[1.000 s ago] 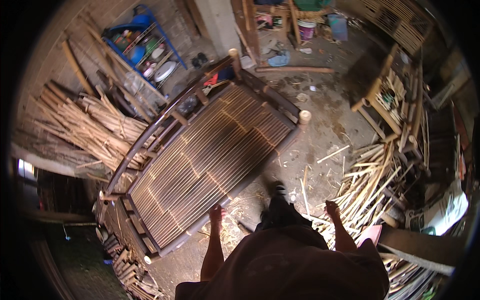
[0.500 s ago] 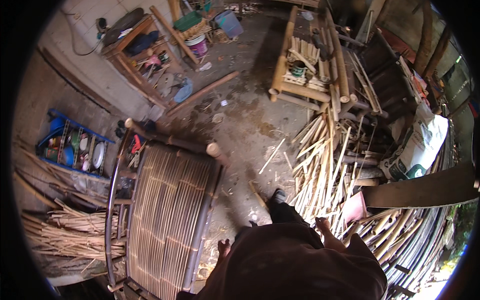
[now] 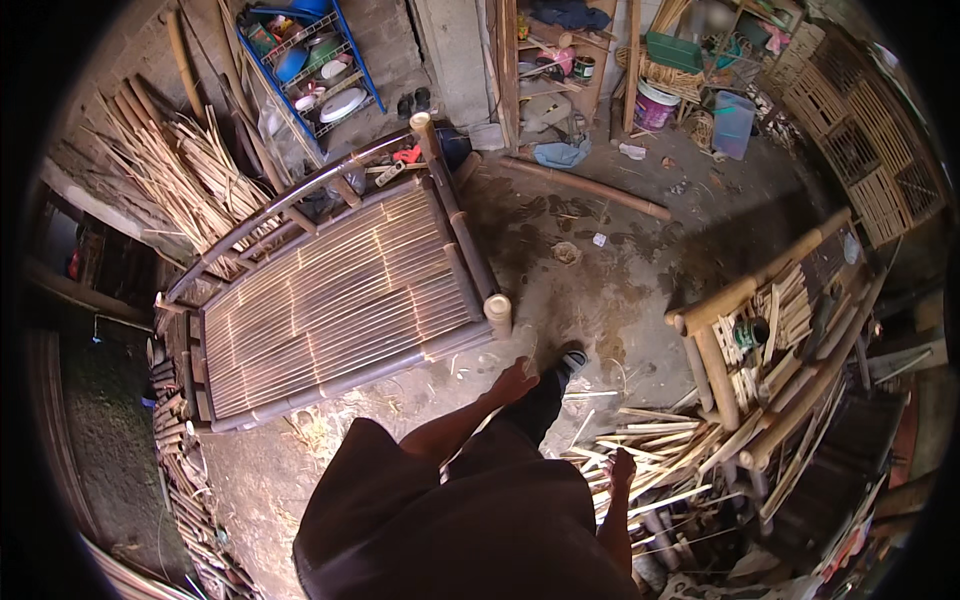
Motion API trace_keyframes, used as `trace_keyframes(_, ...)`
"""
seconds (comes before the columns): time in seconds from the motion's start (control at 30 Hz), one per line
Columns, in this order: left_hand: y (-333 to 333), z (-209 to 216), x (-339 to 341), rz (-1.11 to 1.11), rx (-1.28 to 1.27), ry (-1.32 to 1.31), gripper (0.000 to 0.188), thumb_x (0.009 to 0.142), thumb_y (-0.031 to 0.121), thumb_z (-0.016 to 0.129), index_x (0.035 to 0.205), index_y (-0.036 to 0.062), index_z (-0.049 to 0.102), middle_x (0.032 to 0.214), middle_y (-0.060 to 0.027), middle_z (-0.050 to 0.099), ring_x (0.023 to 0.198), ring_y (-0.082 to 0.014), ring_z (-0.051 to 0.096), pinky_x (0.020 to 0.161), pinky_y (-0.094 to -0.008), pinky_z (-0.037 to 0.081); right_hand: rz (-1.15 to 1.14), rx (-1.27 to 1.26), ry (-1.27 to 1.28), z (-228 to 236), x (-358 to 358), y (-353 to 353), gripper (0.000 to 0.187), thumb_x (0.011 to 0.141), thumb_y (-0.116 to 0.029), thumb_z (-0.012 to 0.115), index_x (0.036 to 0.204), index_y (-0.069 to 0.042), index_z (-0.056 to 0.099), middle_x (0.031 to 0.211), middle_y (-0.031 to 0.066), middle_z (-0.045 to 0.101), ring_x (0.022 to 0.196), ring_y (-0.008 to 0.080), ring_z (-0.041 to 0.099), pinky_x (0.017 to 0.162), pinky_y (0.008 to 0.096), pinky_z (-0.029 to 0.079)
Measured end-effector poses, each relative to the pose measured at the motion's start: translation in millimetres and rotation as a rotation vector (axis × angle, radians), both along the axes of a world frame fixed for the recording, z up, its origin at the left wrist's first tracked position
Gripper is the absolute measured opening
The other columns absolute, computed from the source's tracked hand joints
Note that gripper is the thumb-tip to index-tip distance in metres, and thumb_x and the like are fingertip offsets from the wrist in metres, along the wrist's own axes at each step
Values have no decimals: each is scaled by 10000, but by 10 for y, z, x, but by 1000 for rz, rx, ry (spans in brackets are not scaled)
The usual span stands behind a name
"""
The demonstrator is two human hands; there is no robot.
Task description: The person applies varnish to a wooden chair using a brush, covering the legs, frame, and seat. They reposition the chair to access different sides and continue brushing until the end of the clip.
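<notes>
My left hand [image 3: 517, 380] hangs beside my dark trouser leg, its fingers loosely bent and apart, with nothing seen in it. Nearest to it is the corner post of a bamboo bench [image 3: 340, 295] with a slatted seat and dark, glossy rails. My right hand [image 3: 622, 468] hangs lower right, loosely open, and no held object shows. Behind it in the picture lies a heap of split bamboo strips [image 3: 655, 440] on the floor; I see no contact with them. One sandalled foot [image 3: 572, 362] is stepping forward on the concrete between bench and strips.
At right stands a pale bamboo frame [image 3: 720, 370] bearing cut pieces and a green can [image 3: 750, 332]. A loose pole [image 3: 590, 187] lies across the floor ahead. A blue rack [image 3: 325, 80] of dishes, a wooden shelf [image 3: 508, 80] and a clear plastic bin [image 3: 733, 125] stand along the back.
My view has turned left, so the bench now lies crosswise and the bamboo frame sits farther right. My hands have swung with my step and hold nothing visible.
</notes>
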State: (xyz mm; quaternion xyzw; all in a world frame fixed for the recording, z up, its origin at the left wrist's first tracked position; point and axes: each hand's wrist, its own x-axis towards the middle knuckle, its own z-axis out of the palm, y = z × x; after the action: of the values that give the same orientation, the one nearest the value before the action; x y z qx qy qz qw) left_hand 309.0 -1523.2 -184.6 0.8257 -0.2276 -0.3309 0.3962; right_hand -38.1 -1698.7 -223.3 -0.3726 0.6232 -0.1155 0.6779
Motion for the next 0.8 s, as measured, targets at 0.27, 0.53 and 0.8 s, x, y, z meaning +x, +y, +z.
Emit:
trace_keyframes(0.27, -2009, -215, 607, -586, 201, -201, 622, 833, 326, 591, 1293, -59, 425, 1186, -283, 530, 1114, -422, 512, 950, -464, 426, 333, -365, 248, -128, -494, -887, 210, 902, -252, 561, 914, -49, 613, 710, 67, 592, 552, 187, 554, 431, 330, 440)
trace_keyframes(0.53, -4068, -72, 229, -729, -270, -262, 346, 783, 131, 626, 1093, -11, 570, 1112, -229, 570, 1097, -377, 523, 951, -451, 421, 288, -606, 677, 65, -612, -2256, 385, 915, -358, 515, 1005, -10, 654, 747, 144, 683, 675, 233, 678, 635, 368, 524)
trace_keyframes(0.8, -5396, -160, -515, -816, -368, -218, 669, 800, 168, 692, 1360, 4, 365, 1250, -242, 494, 1166, -401, 482, 1002, -422, 397, 272, -851, 663, 5, -235, -4029, 269, 912, -294, 576, 1101, -112, 637, 806, 164, 671, 734, 328, 672, 645, 402, 527)
